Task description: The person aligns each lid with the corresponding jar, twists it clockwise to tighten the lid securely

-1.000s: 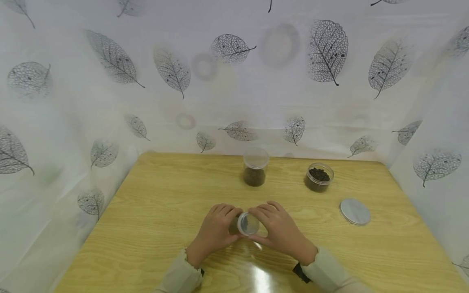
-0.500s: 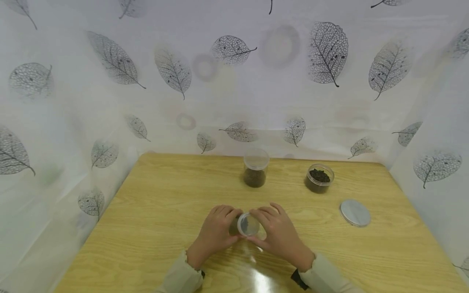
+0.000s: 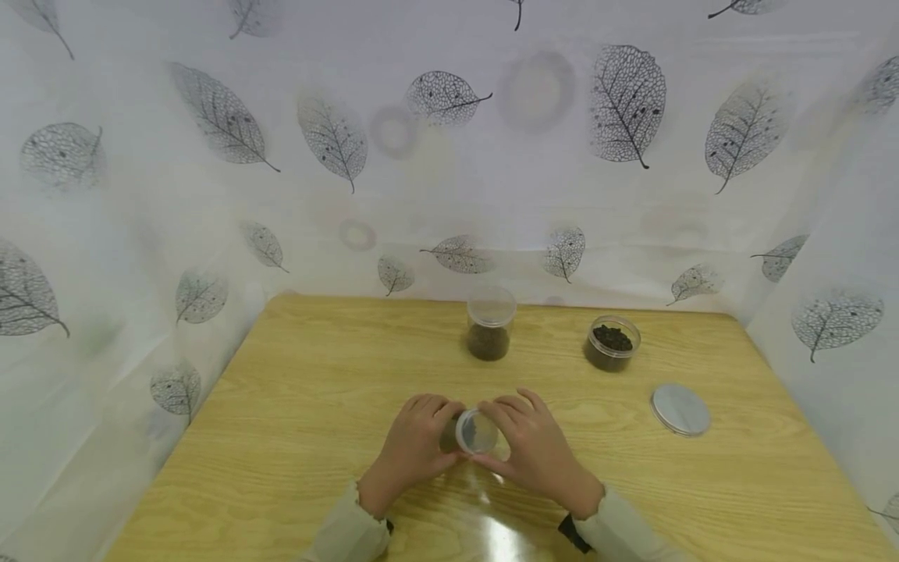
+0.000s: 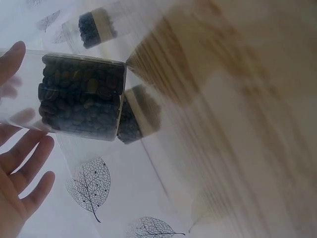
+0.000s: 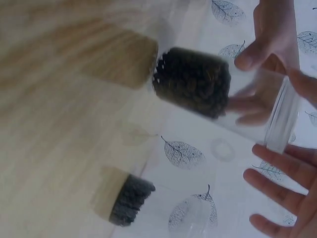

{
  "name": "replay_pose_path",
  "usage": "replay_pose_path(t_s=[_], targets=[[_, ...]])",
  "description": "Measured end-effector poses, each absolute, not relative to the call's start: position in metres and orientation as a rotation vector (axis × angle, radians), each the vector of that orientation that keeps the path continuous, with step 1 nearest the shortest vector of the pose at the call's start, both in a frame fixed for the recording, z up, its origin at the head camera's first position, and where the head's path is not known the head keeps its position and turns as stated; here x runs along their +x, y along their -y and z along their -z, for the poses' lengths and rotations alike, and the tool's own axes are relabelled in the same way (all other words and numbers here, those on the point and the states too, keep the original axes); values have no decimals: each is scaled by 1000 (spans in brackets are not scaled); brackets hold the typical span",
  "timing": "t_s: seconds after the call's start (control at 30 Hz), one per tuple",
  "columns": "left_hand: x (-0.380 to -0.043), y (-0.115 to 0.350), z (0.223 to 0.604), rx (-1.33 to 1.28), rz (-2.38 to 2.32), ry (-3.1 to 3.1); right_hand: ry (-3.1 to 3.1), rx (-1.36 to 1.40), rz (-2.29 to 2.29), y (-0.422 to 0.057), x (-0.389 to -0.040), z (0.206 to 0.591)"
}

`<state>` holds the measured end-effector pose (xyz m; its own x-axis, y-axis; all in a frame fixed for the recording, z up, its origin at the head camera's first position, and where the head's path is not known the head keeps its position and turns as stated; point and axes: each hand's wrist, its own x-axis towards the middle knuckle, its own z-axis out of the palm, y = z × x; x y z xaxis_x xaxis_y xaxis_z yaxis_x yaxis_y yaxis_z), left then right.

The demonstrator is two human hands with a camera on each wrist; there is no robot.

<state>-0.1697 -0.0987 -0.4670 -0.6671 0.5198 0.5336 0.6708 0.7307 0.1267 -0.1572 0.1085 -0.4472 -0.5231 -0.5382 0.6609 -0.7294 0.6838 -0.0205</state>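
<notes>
A clear jar (image 4: 81, 96), partly filled with dark coffee beans (image 5: 190, 82), stands upright on the table near the front middle. My left hand (image 3: 414, 439) grips its body from the left, with the thumb on the near side and fingers on the far side. On its clear lid (image 5: 280, 116), my right hand (image 3: 537, 449) holds the rim between thumb and fingertips. The other right fingers are spread apart, off the jar. From the head view, the lid hides most of the beans.
Behind the hands stands a taller clear jar (image 3: 489, 341) with dark contents and a translucent lid. To its right is a low open tub (image 3: 608, 357) of dark bits. A round silvery lid (image 3: 681, 408) lies on the wooden table (image 3: 316, 375). Leaf-patterned curtain (image 3: 449, 187) surrounds the table.
My right hand has shifted slightly at the lid, its wrist a little nearer me and to the left. My left hand and the jar stay in place.
</notes>
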Motion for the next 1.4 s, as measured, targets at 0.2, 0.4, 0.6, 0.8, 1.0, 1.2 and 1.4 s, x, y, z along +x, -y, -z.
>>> replay_pose_path(t_s=[0.2, 0.4, 0.6, 0.8, 1.0, 1.2, 1.4], targets=[[-170, 100, 469, -907, 424, 2476, 2263, 1147, -261, -113, -167, 435], [-170, 102, 468, -907, 414, 2487, 2272, 1281, -123, -117, -176, 428], [-170, 101, 468, -908, 421, 2495, 2298, 1292, -105, -118, -177, 429], [-171, 100, 469, -899, 429, 2475, 2313, 1245, -163, -118, -175, 434], [-170, 99, 468, -897, 451, 2453, 2307, 1207, -178, -118, -175, 439], [-169, 99, 468, -896, 441, 2451, 2309, 1193, -199, -118, -174, 440], [-170, 100, 467, -891, 433, 2461, 2332, 1185, -206, -118, -173, 439]])
